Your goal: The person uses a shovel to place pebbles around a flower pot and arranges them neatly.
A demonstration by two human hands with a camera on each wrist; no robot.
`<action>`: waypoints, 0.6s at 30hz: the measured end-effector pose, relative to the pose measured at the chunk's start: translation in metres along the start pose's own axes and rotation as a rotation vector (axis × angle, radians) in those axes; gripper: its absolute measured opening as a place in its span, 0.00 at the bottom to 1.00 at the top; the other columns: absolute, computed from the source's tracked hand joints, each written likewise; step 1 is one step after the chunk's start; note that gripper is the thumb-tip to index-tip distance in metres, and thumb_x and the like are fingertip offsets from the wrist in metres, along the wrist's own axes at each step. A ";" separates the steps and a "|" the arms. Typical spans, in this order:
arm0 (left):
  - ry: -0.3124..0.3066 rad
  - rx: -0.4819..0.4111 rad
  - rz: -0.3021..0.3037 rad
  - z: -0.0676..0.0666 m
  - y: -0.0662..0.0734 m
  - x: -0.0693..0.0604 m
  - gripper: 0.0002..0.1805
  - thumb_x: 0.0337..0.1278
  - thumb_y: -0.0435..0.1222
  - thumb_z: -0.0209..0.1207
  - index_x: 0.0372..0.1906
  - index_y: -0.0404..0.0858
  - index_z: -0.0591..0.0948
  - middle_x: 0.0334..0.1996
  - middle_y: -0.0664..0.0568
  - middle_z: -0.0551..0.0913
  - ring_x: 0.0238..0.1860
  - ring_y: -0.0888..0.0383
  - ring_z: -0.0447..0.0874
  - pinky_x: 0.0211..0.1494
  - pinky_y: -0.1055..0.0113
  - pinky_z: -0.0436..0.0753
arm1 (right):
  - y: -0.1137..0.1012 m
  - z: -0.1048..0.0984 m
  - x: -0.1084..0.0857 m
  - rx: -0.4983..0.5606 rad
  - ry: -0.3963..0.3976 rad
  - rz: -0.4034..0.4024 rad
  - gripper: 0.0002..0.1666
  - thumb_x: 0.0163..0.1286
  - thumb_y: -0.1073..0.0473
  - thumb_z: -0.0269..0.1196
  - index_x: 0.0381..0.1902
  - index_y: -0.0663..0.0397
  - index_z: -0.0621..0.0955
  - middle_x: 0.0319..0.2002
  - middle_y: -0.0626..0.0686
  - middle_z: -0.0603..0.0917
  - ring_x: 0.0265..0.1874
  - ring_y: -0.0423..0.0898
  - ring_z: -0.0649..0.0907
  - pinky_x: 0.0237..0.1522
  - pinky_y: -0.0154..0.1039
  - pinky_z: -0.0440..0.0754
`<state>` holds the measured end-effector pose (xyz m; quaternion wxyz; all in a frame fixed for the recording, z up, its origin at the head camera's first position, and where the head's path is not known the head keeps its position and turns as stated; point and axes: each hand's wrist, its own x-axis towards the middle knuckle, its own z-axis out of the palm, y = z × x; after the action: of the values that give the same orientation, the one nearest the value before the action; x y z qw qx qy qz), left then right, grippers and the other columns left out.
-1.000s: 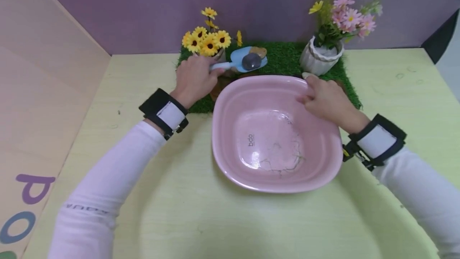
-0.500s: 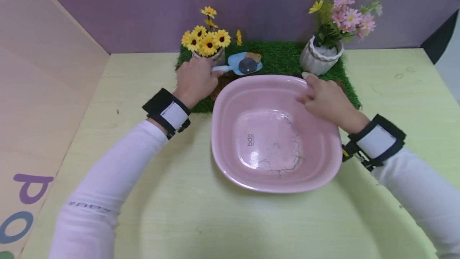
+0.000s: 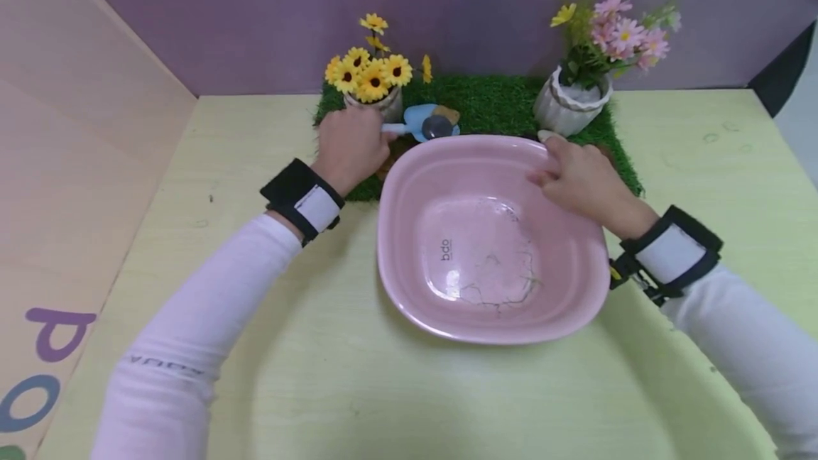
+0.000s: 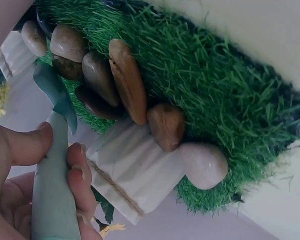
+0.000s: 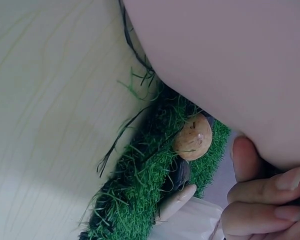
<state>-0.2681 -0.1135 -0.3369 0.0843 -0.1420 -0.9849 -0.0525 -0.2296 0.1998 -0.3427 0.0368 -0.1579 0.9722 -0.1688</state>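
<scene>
My left hand (image 3: 353,148) grips the pale handle of a small trowel (image 3: 415,119), also plain in the left wrist view with the thumb and fingers round its handle (image 4: 55,185). A dark round stone (image 3: 437,127) and a tan stone (image 3: 446,115) lie on its light blue blade. The trowel is just beyond the far rim of a pink basin (image 3: 492,332). My right hand (image 3: 584,179) holds that basin by its far right rim, fingers curled at the edge in the right wrist view. Thin grass bits lie on the basin floor.
Behind the basin lies an artificial grass mat (image 3: 498,94) bearing a pot of yellow flowers (image 3: 372,80), a pot of pink flowers (image 3: 569,101) and several stones (image 4: 127,82). A purple wall (image 3: 447,13) stands behind the table (image 3: 307,375).
My left hand has shifted slightly right, and the trowel blade with its two stones has come lower and nearer the basin's far rim. The right hand and basin have stayed put.
</scene>
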 end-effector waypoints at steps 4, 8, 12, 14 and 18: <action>0.017 0.048 0.024 -0.001 0.001 0.001 0.24 0.69 0.48 0.55 0.18 0.38 0.75 0.12 0.53 0.63 0.14 0.55 0.64 0.16 0.64 0.61 | 0.000 0.000 0.000 -0.001 0.002 0.002 0.15 0.70 0.53 0.60 0.38 0.58 0.69 0.17 0.54 0.70 0.19 0.53 0.76 0.21 0.43 0.70; 0.010 0.096 0.035 -0.006 0.001 0.003 0.24 0.69 0.47 0.56 0.20 0.36 0.78 0.13 0.51 0.65 0.15 0.54 0.67 0.17 0.65 0.61 | 0.000 0.000 0.000 0.002 -0.005 0.007 0.15 0.70 0.53 0.59 0.37 0.57 0.69 0.17 0.54 0.70 0.19 0.53 0.76 0.21 0.42 0.70; -0.006 0.131 0.035 -0.010 0.003 0.004 0.22 0.69 0.47 0.56 0.23 0.36 0.80 0.14 0.51 0.66 0.17 0.53 0.71 0.17 0.64 0.63 | 0.000 0.000 -0.001 0.002 -0.010 0.011 0.15 0.70 0.53 0.60 0.36 0.57 0.67 0.17 0.53 0.69 0.18 0.52 0.76 0.20 0.41 0.70; -0.011 0.148 0.034 -0.011 0.004 0.005 0.22 0.69 0.47 0.56 0.23 0.36 0.81 0.14 0.51 0.66 0.17 0.53 0.71 0.18 0.64 0.63 | 0.000 -0.001 -0.001 0.003 -0.012 0.012 0.15 0.70 0.53 0.60 0.36 0.57 0.68 0.17 0.53 0.70 0.18 0.52 0.76 0.20 0.41 0.70; -0.017 0.186 0.033 -0.012 0.004 0.005 0.22 0.69 0.48 0.55 0.25 0.36 0.82 0.13 0.52 0.66 0.16 0.54 0.70 0.18 0.64 0.63 | 0.000 -0.001 0.000 0.001 -0.010 0.009 0.15 0.70 0.52 0.60 0.38 0.57 0.69 0.17 0.54 0.70 0.19 0.53 0.76 0.21 0.42 0.70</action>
<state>-0.2697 -0.1095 -0.3240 0.0895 -0.1504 -0.9837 0.0419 -0.2299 0.2003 -0.3423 0.0424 -0.1542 0.9727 -0.1682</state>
